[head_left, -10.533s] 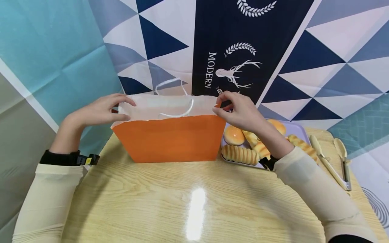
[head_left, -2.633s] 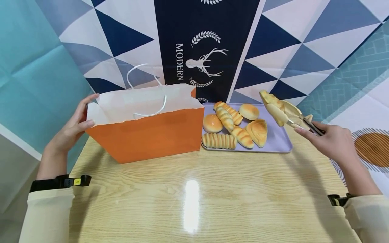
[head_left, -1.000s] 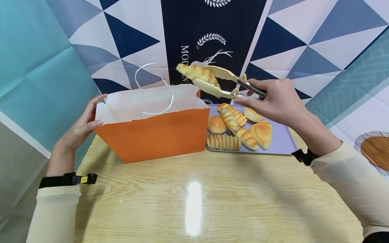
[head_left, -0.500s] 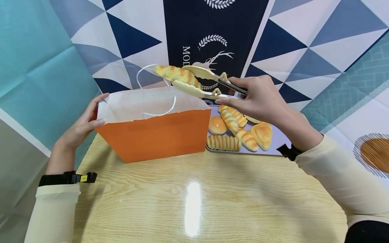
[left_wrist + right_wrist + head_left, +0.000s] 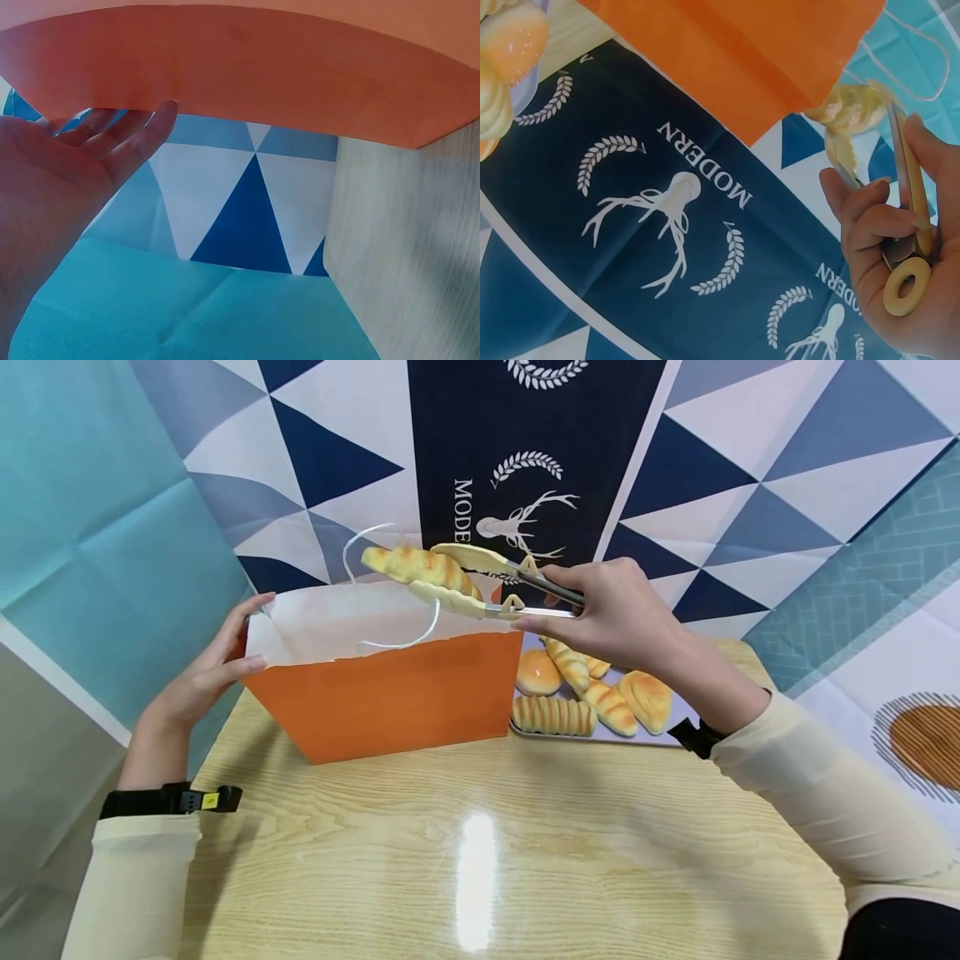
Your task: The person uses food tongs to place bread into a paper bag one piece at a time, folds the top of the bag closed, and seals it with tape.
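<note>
An orange paper bag [image 5: 390,702] with white lining and white cord handles stands upright on the table, its mouth spread. My left hand [image 5: 206,672] grips the left side of its rim, thumb at the front corner and fingers at the back; the left wrist view shows those fingers along the orange side. My right hand [image 5: 611,606] holds cream-tipped metal tongs [image 5: 528,592], fingers and thumb around the arms. Between the tong tips is a golden, ridged bread roll [image 5: 420,567], over the bag's opening. In the right wrist view the roll [image 5: 847,109] overlaps the bag's edge.
A lilac tray [image 5: 600,739] with several breads stands right of the bag, among them a round bun [image 5: 537,672] and a ridged roll [image 5: 555,716]. Patterned cloth [image 5: 517,460] hangs close behind. The wooden table [image 5: 360,860] extends in front.
Earlier both hands held the bag's rim; the right hand then took the tongs and lifted a roll at the tray's right. The roll has moved left over the bag, lately slightly down.
</note>
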`<state>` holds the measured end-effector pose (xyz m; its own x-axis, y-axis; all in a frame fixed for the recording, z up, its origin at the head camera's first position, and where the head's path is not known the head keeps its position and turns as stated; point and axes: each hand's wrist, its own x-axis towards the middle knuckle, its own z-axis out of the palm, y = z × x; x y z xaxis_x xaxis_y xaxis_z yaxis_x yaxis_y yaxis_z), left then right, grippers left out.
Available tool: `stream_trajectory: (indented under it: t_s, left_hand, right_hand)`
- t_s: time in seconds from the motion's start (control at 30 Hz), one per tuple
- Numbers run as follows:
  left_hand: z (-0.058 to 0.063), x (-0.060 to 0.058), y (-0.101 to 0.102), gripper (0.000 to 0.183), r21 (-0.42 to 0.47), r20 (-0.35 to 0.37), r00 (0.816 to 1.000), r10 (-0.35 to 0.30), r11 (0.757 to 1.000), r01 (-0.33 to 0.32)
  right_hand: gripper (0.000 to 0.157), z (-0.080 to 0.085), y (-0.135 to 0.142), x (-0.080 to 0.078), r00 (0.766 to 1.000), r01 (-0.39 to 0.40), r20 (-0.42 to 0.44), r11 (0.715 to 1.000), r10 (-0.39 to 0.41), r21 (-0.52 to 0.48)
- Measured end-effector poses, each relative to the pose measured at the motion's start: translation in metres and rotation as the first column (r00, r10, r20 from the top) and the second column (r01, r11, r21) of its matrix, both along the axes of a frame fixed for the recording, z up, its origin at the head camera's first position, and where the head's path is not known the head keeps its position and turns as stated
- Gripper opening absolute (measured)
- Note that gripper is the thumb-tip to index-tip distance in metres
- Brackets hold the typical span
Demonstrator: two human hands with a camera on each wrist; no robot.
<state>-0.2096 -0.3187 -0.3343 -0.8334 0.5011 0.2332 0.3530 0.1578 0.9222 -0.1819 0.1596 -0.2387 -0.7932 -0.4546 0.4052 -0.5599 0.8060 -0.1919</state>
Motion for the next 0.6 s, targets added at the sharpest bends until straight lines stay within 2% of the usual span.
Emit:
stream_trajectory:
  t_s: [0.13, 0.6]
  left_hand:
    - [0.0, -0.001, 0.0, 0.071, 0.021, 0.005, 1.0, -0.021, 1.0, 0.021]
    - [0.001, 0.0, 0.002, 0.071, 0.002, 0.005, 1.0, -0.006, 1.0, 0.006]
  right_hand:
    - [0.073, -0.004, -0.001, -0.002, 1.0, -0.002, 0.02, 1.0, 0.001, 0.013]
    - [0.08, -0.013, 0.001, -0.006, 0.999, -0.008, 0.031, 1.0, 0.008, 0.022]
